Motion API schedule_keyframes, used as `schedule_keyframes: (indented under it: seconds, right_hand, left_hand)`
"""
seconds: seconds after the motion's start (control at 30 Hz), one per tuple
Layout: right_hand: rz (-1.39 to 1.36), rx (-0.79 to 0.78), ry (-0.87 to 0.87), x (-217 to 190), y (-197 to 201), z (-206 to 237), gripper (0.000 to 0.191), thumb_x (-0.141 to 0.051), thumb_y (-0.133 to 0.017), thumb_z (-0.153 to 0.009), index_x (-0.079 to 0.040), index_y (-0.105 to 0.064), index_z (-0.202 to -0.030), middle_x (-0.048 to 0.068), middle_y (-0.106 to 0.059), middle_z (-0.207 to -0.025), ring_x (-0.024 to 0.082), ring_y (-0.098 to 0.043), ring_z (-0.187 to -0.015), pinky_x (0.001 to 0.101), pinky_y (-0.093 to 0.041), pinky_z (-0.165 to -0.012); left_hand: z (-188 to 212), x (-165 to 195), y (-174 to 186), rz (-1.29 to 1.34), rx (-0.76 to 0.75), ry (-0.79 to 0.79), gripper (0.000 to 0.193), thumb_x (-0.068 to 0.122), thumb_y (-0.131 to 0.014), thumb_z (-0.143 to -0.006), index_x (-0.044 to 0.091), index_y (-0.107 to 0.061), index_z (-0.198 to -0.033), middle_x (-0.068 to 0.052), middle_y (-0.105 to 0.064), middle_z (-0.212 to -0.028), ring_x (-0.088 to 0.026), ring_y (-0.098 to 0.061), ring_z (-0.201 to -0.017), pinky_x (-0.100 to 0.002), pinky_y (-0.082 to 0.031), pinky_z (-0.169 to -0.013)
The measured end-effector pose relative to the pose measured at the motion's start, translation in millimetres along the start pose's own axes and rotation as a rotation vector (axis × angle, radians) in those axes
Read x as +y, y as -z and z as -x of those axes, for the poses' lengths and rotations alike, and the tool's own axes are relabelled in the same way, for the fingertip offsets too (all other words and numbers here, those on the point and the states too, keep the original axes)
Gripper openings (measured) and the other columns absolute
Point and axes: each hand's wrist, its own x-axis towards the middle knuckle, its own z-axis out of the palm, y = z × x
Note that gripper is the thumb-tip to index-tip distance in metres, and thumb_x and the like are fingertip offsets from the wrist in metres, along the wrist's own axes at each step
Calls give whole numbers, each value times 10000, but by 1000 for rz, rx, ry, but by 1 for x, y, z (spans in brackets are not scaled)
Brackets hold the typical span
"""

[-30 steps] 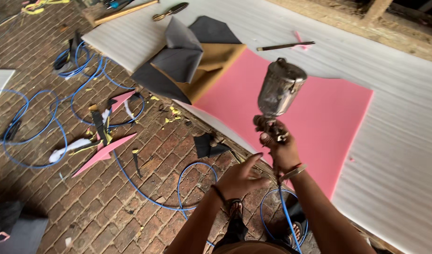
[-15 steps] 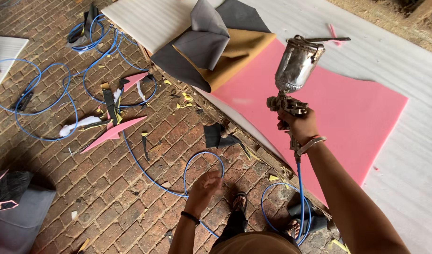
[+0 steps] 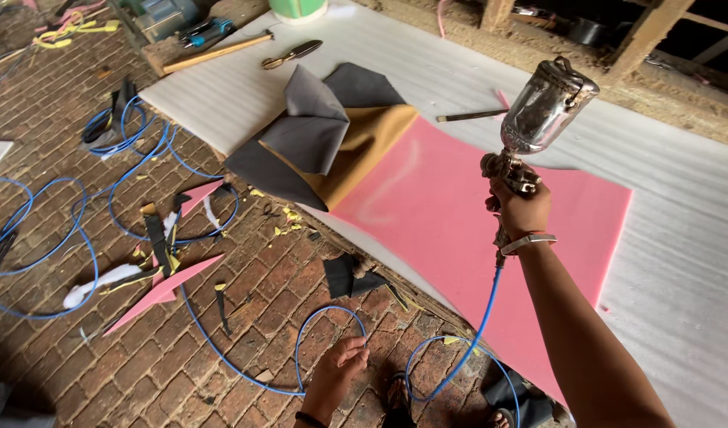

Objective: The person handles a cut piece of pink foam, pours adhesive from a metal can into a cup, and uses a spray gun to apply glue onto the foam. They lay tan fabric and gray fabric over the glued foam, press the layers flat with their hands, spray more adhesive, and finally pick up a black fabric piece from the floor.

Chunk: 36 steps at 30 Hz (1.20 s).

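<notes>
My right hand (image 3: 519, 208) grips a metal spray gun (image 3: 537, 119) with its shiny cup upright, held above a pink foam sheet (image 3: 459, 230). A blue air hose (image 3: 475, 337) runs down from the gun's handle along my right forearm. Low in the view, my left hand (image 3: 336, 371) closes its fingers on a loop of that blue hose (image 3: 301, 349) over the brick floor. At the pink sheet's far left corner lies folded grey and tan fabric (image 3: 320, 143).
White ribbed foam sheeting (image 3: 681, 238) lies under the pink sheet. On it are scissors (image 3: 293, 54), a hammer (image 3: 209, 51) and a dark stick (image 3: 468, 116). Pink offcuts (image 3: 162, 285), dark scraps (image 3: 348, 273) and more blue hose loops (image 3: 31, 261) litter the bricks.
My right hand has lifted the spray gun and swung it right over the pink sheet. My left hand has dropped to the floor and taken hold of the blue hose loop.
</notes>
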Motion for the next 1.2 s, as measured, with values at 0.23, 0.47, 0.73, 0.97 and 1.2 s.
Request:
schedule_keyframes:
  seconds: [0.23, 0.47, 0.73, 0.97, 1.2]
  right_hand:
    - [9, 64, -12, 2, 46, -9, 192, -34, -713, -923, 14, -687, -1107, 60, -676, -822, 136, -653, -612, 285, -531, -527]
    - [128, 158, -66, 1, 125, 4, 155, -60, -700, -929, 20, -697, -1062, 66, -696, -842, 137, -671, -634, 293, -558, -550]
    - [125, 326, -103, 0, 227, 6, 154, -48, -712, -917, 15, -663, -1048, 68, -686, -831, 139, -661, -620, 289, -539, -531]
    - [121, 419, -76, -9, 304, 10, 153, -42, -686, -921, 2, -682, -1068, 33, -687, -851, 115, -628, -612, 276, -515, -521]
    - [132, 432, -111, -9, 351, 44, 205, -44, -701, -918, 9, -678, -1115, 53, -701, -862, 128, -649, -630, 287, -534, -543]
  left_hand:
    - [-12, 21, -24, -85, -102, -121, 495, 280, -674, -921, 28, -616, -1342, -180, -741, -1254, -227, -712, -1146, -353, -571, -960]
    - [-3, 32, -55, -144, -126, 71, 516, 322, -663, -925, 93, -606, -1383, -130, -713, -1328, -221, -699, -1180, -372, -535, -1003]
    - [-7, 33, -115, -213, -197, 32, 523, 336, -662, -909, 115, -614, -1381, -118, -731, -1322, -228, -728, -1134, -357, -545, -928]
    - [-16, 19, -170, -261, -245, 46, 489, 328, -678, -917, 119, -629, -1356, -103, -750, -1290, -197, -730, -1066, -327, -539, -879]
    - [-28, 3, -204, -194, -366, -66, 490, 320, -703, -897, 99, -655, -1332, -75, -766, -1211, -162, -698, -967, -309, -508, -796]
